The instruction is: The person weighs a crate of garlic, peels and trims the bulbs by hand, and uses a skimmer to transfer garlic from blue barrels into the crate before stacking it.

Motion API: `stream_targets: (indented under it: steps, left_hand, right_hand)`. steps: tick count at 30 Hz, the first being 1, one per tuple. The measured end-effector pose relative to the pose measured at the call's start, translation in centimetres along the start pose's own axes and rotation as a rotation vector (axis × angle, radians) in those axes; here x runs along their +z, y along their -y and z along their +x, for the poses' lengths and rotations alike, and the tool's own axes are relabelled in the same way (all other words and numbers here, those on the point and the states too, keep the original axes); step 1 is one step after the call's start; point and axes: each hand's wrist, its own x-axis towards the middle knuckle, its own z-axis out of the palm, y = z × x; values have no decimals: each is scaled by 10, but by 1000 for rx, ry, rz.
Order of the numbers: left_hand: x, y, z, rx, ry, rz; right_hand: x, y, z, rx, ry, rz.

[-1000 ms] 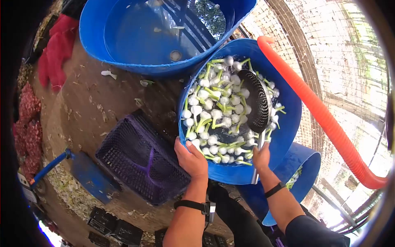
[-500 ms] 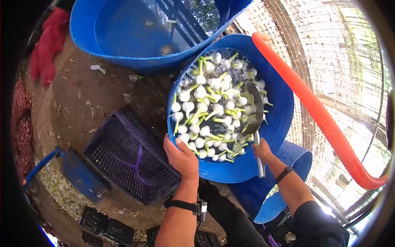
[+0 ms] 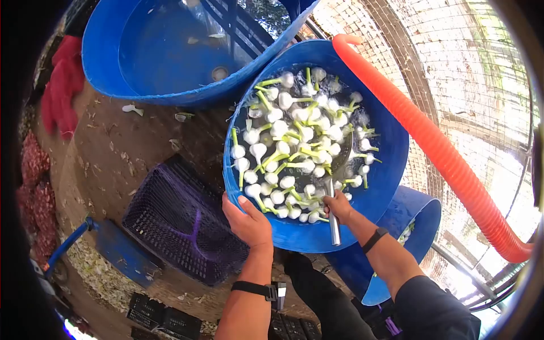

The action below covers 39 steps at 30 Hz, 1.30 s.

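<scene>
**Many garlic bulbs (image 3: 279,128) in one round tub (image 3: 300,238), with a scoop (image 3: 335,226) among them**

From the head camera, the bulbs float in water inside the round blue tub, right in front of the person. They sit close together in the middle and on the left side, and their green stems point every way. A fat orange hose (image 3: 419,127) slants along the far right edge of the tub.

The right hand (image 3: 340,208) has its fingers closed around the shiny handle of the metal scoop. The handle is long and straight. It runs away from the person, from the near edge of the tub up into the bulbs. The dark, round end of the scoop is just past this hand, low in the water, with bulbs over part of it. Most of the bulbs are ahead of the right hand and to its left. This hand is the nearer one to the scoop.

The left hand (image 3: 253,225) is at the near left edge of the tub, with the thumb a bit apart from the fingers. Its fingertips are hard to see, so I cannot tell if they grip the edge or just rest on it. The scoop is well apart from it.

A dark crate (image 3: 175,209) is on the ground beside the left hand, and a big tub (image 3: 187,101) of water is just past the round one.
</scene>
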Motion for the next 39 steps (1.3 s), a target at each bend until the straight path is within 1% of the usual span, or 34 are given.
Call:
stream_targets:
  steps: [2, 4, 6, 8, 12, 13, 16, 17, 18, 21, 23, 24, 26, 28, 30, 31, 37, 39]
  left_hand:
    - [2, -1, 0, -6, -6, -8]
    - [4, 1, -1, 6, -10, -2]
    - [5, -1, 1, 17, -23, 5]
    - [2, -5, 1, -9, -4, -15]
    - [4, 0, -1, 23, -13, -17]
    - [3, -1, -1, 19, -12, -2]
    - [2, -3, 0, 4, -9, 4]
    - [1, -3, 0, -10, 0, -9]
    - [3, -1, 2, -8, -5, -7]
    - [3, 1, 0, 23, -26, -15]
    - [1, -4, 0, -38, 4, -28]
    - [3, -2, 0, -36, 1, -34]
    - [7, 7, -1, 28, -46, 23]
    - [7, 5, -2, 25, -44, 13]
    - [5, 3, -2, 1, -31, 1]
    - [5, 3, -3, 7, -33, 5]
    - [5, 4, -3, -5, -6, -32]
    - [5, 5, -3, 42, -46, -7]
  right_hand:
    - [5, -4, 1, -15, 30, 23]
    - [18, -13, 2, -44, -22, 64]
    - [25, -19, 6, -46, -22, 115]
    - [29, -25, 10, -52, 53, 120]
    - [39, -11, 17, -35, 129, 111]
    - [41, -4, 21, -2, 160, 97]
    - [58, -3, 28, -22, 167, 102]
    - [54, -4, 28, -38, 184, 144]
    - [49, -1, 26, -28, 244, 169]
    - [38, 6, 24, -63, 231, 193]
    - [28, 14, 19, -85, 255, 239]
    - [26, 16, 16, -92, 255, 237]
    - [20, 17, 7, -4, 305, 309]
    - [35, 22, -3, -56, 387, 347]
    - [48, 22, -9, -57, 422, 379]
    - [49, 22, -13, -89, 433, 375]
    - [45, 19, -32, -132, 418, 386]
    - [41, 19, -38, -145, 434, 372]
